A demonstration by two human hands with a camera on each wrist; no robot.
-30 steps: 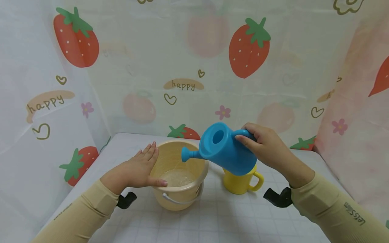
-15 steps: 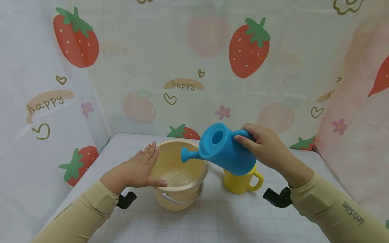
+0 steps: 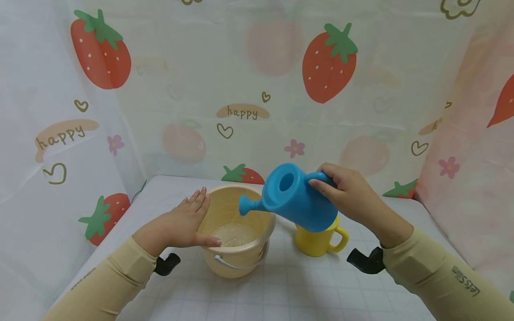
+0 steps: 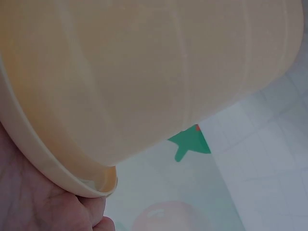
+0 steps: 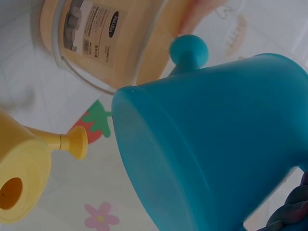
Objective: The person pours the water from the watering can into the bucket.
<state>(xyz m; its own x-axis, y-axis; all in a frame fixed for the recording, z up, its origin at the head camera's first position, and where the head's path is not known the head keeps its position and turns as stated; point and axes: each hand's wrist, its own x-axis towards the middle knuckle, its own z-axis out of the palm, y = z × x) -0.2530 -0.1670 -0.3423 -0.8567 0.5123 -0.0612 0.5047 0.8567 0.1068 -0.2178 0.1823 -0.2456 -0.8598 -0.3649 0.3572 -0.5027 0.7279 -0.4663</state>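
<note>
My right hand (image 3: 351, 196) grips the handle of a blue watering can (image 3: 299, 203), tipped to the left. Its spout is over the mouth of a cream bucket (image 3: 230, 263), and a thin trickle falls from the rose. Shallow water (image 3: 237, 235) with a rippled surface lies in the bucket. On the bucket's left rim rests my left hand (image 3: 176, 227), fingers straight and thumb along the near edge. In the left wrist view, the palm touches the bucket rim (image 4: 36, 156). The right wrist view shows the blue can's base (image 5: 154, 168) and, at the frame's edge, the gripping fingers.
A yellow watering can (image 3: 313, 243) stands just right of the bucket, partly behind the blue one. Its spout (image 5: 57, 140) shows in the right wrist view. The white grid-patterned table (image 3: 305, 290) is enclosed by strawberry-print curtains (image 3: 249, 67).
The blue watering can has shifted very slightly left and its spout has dipped a little. A thin trickle now shows below the rose. My left hand has stayed on the rim.
</note>
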